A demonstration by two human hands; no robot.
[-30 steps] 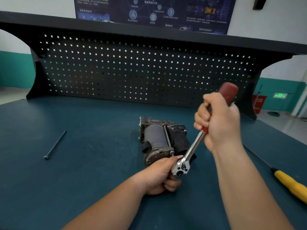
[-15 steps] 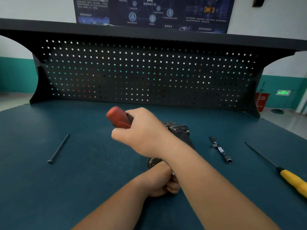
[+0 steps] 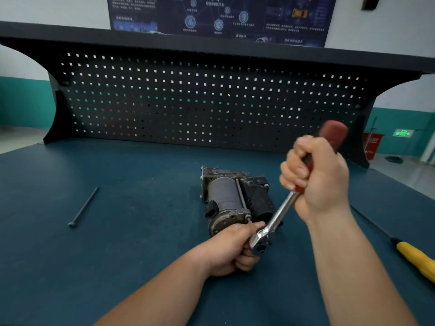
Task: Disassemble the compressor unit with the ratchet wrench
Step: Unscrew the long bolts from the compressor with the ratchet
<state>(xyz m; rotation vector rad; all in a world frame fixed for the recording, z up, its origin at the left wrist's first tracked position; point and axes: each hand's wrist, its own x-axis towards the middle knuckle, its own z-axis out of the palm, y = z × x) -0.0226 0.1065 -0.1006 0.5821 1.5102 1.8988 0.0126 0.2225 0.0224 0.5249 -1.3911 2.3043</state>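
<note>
Right hand [image 3: 320,177]: fingers wrapped tight round the red grip of the ratchet wrench [image 3: 280,215]. Left hand [image 3: 233,250]: fingers curled round the wrench head, steadying it at the compressor's [image 3: 226,196] near end. The compressor lies just beyond the left fingers, its long axis running away from them, so the left hand is nearer. The handle slants up and right; the swing probably pivots about that axis. Loose bolt [image 3: 83,207] well left of the fingers, screwdriver [image 3: 414,257] right. Teal bench [image 3: 117,267], pegboard [image 3: 188,102] behind.
</note>
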